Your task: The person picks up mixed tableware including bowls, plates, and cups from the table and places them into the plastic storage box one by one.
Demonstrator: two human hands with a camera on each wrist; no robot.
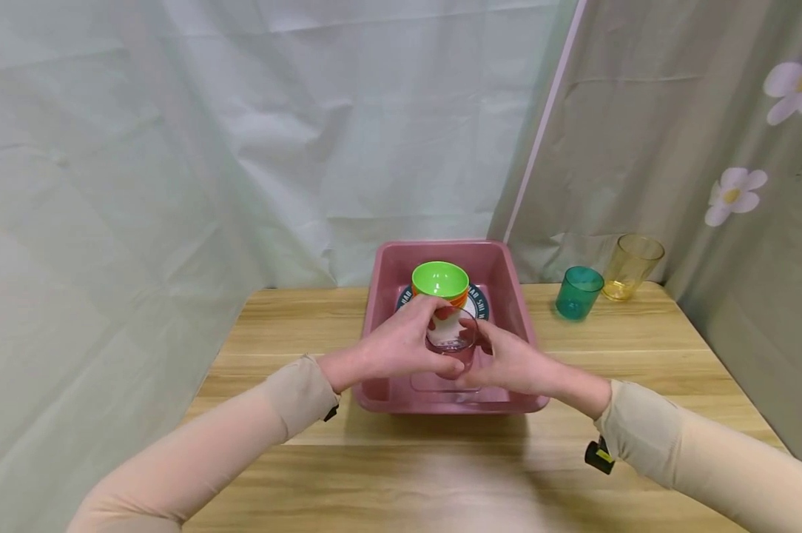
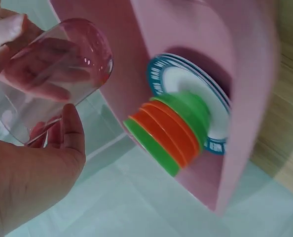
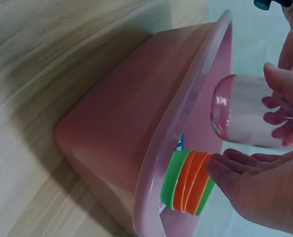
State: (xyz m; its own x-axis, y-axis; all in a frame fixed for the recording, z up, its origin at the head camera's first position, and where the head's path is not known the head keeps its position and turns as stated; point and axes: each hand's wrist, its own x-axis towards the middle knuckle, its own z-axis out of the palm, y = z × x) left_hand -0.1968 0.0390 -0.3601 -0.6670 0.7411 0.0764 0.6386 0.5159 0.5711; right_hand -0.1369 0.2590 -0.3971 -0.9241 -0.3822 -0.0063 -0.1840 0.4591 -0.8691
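Note:
Both hands are round a clear drinking glass [image 1: 451, 342] above the front part of a pink basin [image 1: 522, 311]. The left hand [image 1: 408, 340] holds it from the left, thumb toward me and fingers on the far side. From the right, the right hand [image 1: 510, 361] has its thumb and curved fingers about the same glass. In the left wrist view, the glass [image 2: 77, 59] is tilted and fingers show through its wall. Behind it in the basin, a stack of green and orange bowls [image 3: 186, 182] sits on white plates [image 2: 181, 81] with a lettered teal rim.
On the wooden table [image 1: 294, 422], right of the basin, stand a teal glass [image 1: 578, 294] and a taller yellow glass [image 1: 630, 266]. A pale curtain [image 1: 348, 133] hangs along the back and sides, close to the table's edges.

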